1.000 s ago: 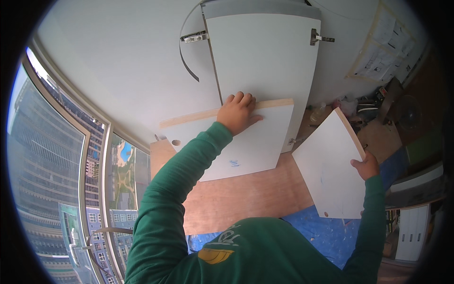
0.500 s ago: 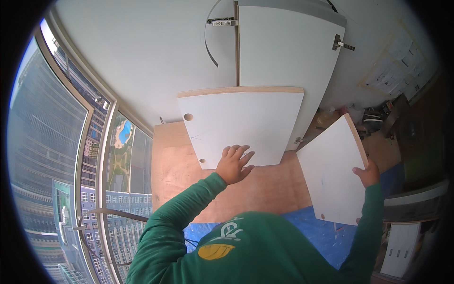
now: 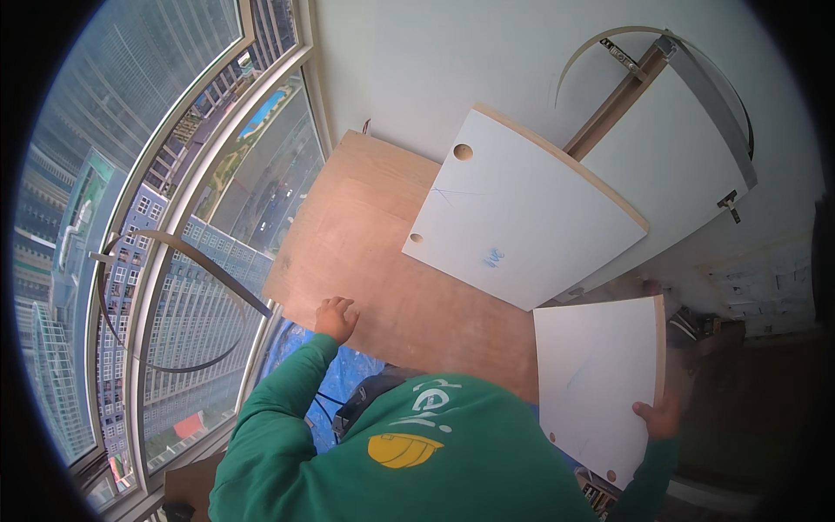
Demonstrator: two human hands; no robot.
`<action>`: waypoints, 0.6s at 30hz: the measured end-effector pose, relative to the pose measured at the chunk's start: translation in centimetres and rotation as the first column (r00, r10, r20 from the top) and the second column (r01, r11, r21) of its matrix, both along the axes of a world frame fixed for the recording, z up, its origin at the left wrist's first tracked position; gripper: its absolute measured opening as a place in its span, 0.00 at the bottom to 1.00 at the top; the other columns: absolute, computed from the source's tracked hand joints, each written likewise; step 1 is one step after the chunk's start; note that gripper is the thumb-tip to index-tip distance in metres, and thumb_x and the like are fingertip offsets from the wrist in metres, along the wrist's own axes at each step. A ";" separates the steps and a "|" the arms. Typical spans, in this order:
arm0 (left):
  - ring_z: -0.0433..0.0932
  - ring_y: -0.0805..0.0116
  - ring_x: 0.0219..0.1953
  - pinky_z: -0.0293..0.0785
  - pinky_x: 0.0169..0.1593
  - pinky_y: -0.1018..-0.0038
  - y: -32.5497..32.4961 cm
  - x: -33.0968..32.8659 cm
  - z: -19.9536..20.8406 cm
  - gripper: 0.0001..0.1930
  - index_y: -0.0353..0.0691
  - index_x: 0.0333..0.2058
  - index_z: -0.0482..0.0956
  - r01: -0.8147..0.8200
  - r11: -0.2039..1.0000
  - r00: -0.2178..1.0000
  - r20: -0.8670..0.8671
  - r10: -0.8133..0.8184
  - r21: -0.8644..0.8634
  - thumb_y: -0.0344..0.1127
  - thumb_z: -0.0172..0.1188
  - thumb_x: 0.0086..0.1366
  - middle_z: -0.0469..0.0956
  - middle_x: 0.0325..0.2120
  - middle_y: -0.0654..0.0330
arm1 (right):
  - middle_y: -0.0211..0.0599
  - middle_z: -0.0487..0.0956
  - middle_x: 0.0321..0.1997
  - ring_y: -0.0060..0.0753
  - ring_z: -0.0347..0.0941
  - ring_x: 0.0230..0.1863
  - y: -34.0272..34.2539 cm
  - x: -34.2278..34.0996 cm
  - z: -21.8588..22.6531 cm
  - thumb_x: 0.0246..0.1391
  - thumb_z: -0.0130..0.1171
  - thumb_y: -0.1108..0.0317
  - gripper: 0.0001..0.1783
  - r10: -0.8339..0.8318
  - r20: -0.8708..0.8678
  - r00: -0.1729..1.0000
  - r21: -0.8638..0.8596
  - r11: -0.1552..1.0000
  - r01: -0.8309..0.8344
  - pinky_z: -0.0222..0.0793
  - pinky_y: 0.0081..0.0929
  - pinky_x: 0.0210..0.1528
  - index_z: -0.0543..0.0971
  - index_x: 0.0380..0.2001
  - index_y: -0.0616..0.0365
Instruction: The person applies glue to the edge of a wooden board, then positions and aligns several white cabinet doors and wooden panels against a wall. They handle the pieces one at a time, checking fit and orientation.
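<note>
My right hand [image 3: 661, 416] grips the outer edge of a white cabinet panel [image 3: 600, 374], which has a raw wood-coloured edge and small round holes near its lower end. My left hand [image 3: 337, 319], fingers apart and holding nothing, is over the near left edge of a reddish plywood board [image 3: 391, 252]. On the far right part of that board stands a second white panel [image 3: 513, 209], with two round hinge holes and a blue scribble. Behind it a taller white door [image 3: 670, 148] with metal hinges [image 3: 729, 205] leans on the wall.
Tall windows [image 3: 196, 244] line the left side, with a curved edging strip [image 3: 209, 270] hanging before them. A blue plastic sheet [image 3: 352, 374] lies below the plywood. A dark tool with a cord [image 3: 365, 400] is close to my body. Papers [image 3: 761, 287] are on the right wall.
My view has turned to the right. My left hand has left the standing white panel and moved to the plywood's near left edge. My right hand keeps its grip on the other panel.
</note>
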State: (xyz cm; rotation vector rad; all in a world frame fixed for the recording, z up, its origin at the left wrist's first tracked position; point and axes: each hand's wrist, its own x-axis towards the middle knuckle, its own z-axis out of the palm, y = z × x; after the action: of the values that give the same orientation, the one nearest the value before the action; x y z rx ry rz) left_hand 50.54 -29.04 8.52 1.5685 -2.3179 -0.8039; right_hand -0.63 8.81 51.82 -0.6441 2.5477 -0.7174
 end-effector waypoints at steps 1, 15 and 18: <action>0.75 0.49 0.60 0.71 0.63 0.52 -0.5 0.6 -0.4 0.20 0.45 0.52 0.86 -0.033 0.999 0.999 0.009 0.033 -0.020 0.46 0.69 0.65 0.82 0.55 0.56 | 0.43 0.87 0.42 0.37 0.83 0.42 -1.0 1.3 1.3 0.45 0.71 0.81 0.24 0.033 0.019 0.999 -0.026 0.999 -0.033 0.79 0.35 0.50 0.82 0.49 0.69; 0.54 0.46 0.79 0.45 0.79 0.44 -4.6 -2.9 -6.2 0.33 0.48 0.70 0.72 -0.269 0.958 0.956 0.096 0.279 -0.100 0.54 0.62 0.70 0.60 0.76 0.51 | 0.39 0.87 0.34 0.27 0.81 0.35 -15.2 12.3 15.3 0.43 0.72 0.76 0.22 0.327 0.096 0.940 0.220 0.914 -0.340 0.78 0.29 0.44 0.83 0.44 0.72; 0.51 0.49 0.80 0.39 0.81 0.45 -4.7 -3.0 -6.9 0.35 0.50 0.72 0.69 -0.294 0.951 0.950 0.075 0.302 -0.098 0.56 0.60 0.71 0.57 0.78 0.53 | 0.40 0.87 0.36 0.27 0.81 0.38 -16.9 13.3 17.0 0.44 0.74 0.75 0.24 0.410 0.119 0.904 0.233 0.874 -0.427 0.78 0.29 0.46 0.82 0.47 0.72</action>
State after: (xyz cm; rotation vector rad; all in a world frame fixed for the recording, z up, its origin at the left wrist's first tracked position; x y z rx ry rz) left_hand 47.54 -33.74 1.63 1.8892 -2.0663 -0.5645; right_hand 12.69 -8.05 68.80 -1.0187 2.2679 -0.2504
